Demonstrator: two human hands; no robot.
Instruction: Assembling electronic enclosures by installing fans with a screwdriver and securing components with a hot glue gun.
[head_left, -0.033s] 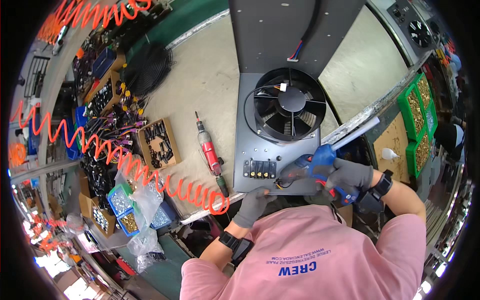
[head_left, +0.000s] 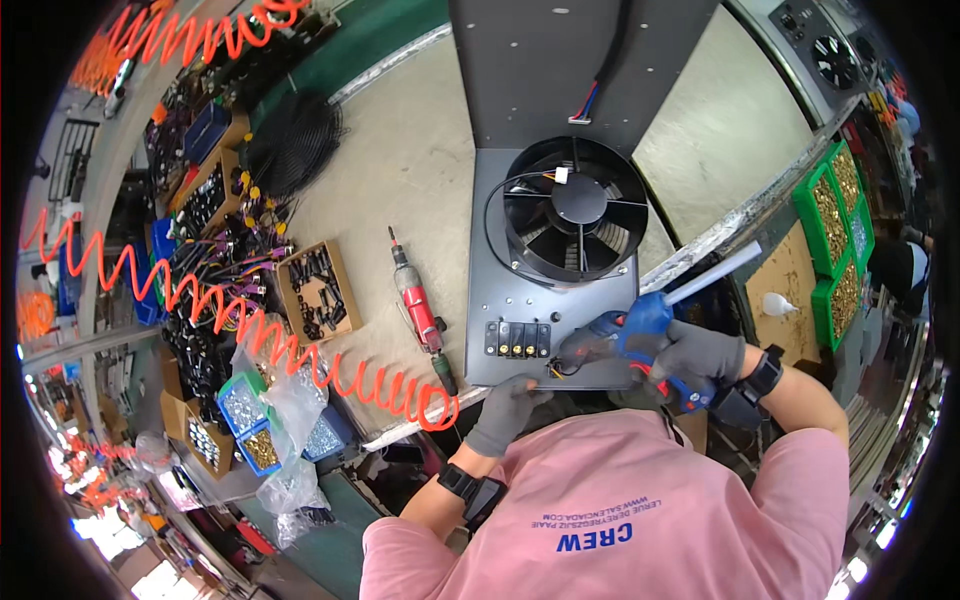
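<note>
My right hand [head_left: 705,352], in a grey glove, is closed around the handle of a blue hot glue gun [head_left: 648,315]. A white glue stick [head_left: 712,273] juts from its back, and its front end is over the near part of a grey metal panel [head_left: 500,220]. My left hand [head_left: 505,415], also gloved, has its fingers curled at the panel's near edge; what they pinch is hidden. Thin wires [head_left: 556,369] show close to those fingertips, beside a black terminal block [head_left: 518,339]. Farther back on the panel sits a round black fan [head_left: 577,208] with a white connector on its cable.
Left of the panel lies a red screwdriver [head_left: 418,312] with a coiled orange hose [head_left: 385,392]. A cardboard box [head_left: 345,290] holds black parts. Green bins [head_left: 822,230] of screws and a small white bottle [head_left: 778,305] are at the right. A black fan guard [head_left: 292,145] lies far left.
The view has shifted slightly, and the glue gun with its stick has tilted a little. Both hands keep nearly the same place.
</note>
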